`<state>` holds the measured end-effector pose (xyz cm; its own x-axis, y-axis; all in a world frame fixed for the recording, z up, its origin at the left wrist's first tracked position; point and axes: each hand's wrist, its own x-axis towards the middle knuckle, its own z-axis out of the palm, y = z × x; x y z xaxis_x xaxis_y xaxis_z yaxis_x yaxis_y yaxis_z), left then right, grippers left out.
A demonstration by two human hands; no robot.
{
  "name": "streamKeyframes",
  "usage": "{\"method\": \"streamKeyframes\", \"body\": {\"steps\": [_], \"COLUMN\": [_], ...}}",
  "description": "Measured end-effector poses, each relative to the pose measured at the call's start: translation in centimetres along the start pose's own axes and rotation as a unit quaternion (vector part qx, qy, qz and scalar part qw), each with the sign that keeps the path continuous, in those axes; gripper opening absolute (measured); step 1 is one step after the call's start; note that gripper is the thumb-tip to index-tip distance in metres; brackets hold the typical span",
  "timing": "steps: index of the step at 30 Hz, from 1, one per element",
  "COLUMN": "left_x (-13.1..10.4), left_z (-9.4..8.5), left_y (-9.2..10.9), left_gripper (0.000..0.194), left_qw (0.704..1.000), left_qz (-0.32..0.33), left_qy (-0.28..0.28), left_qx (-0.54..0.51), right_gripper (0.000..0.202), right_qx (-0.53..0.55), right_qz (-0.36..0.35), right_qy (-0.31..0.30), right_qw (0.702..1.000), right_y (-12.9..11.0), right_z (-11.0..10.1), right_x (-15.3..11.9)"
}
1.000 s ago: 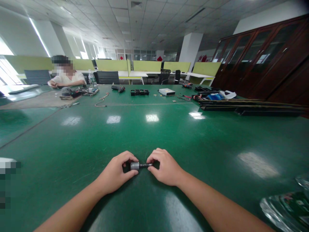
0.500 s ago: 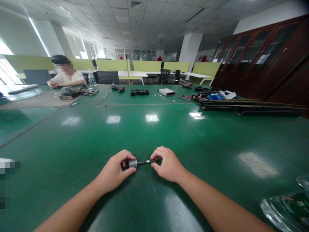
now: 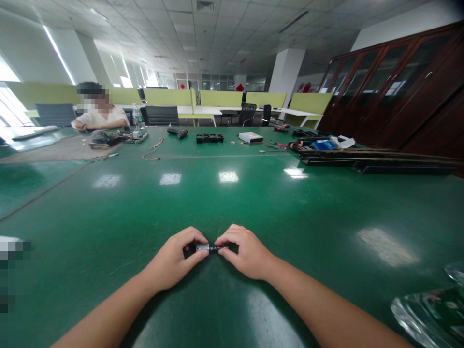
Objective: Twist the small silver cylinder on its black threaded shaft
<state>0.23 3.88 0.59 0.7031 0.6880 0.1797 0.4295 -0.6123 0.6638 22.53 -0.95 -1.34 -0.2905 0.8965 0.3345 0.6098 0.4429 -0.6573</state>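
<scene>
My left hand (image 3: 176, 256) is closed round a small silver metal cylinder (image 3: 202, 248) with a thin dark shaft sticking out to the right. My right hand (image 3: 248, 252) pinches a small dark coil, which looks like a spring (image 3: 213, 249), on that shaft close to the cylinder. Its fingertips partly cover the coil, and the shaft's tip shows between thumb and fingers. Both hands are just above or resting on the green tabletop (image 3: 224, 203); I cannot tell which.
Across the table lie a power drill (image 3: 177, 133), a black compartmented part (image 3: 210, 138), a white box (image 3: 250, 137) and a cable (image 3: 153, 151). Dark long panels (image 3: 362, 158) lie far right. A clear plastic container (image 3: 427, 314) stands near right. Another person (image 3: 103, 117) sits far left.
My right hand has moved left along the shaft, bringing the dark coil from near its tip to close beside the cylinder. My left hand has shifted slightly right, still holding the cylinder.
</scene>
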Motion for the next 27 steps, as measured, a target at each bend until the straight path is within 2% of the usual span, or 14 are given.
{"method": "streamKeyframes", "body": {"steps": [9,19,27], "left_x": [0.12,0.21,0.08], "left_z": [0.00,0.16,0.26], "left_y": [-0.03,-0.28,-0.21], "left_gripper": [0.015,0.015,0.014], "left_qw": [1.000,1.000,1.000], "left_qz": [-0.017,-0.012,-0.018], "left_qy": [0.003,0.011,0.020], "left_qx": [0.015,-0.003,-0.010], "right_gripper": [0.013,0.027,0.023], "right_qx": [-0.009,-0.036,-0.031], "right_qz": [-0.017,-0.047,-0.033], "right_qy": [-0.005,-0.027,-0.036], "right_qw": [1.000,0.998,0.998], "right_y": [0.03,0.03,0.05], "right_z": [0.11,0.18,0.12], "right_x": [-0.12,-0.27,-0.11]}}
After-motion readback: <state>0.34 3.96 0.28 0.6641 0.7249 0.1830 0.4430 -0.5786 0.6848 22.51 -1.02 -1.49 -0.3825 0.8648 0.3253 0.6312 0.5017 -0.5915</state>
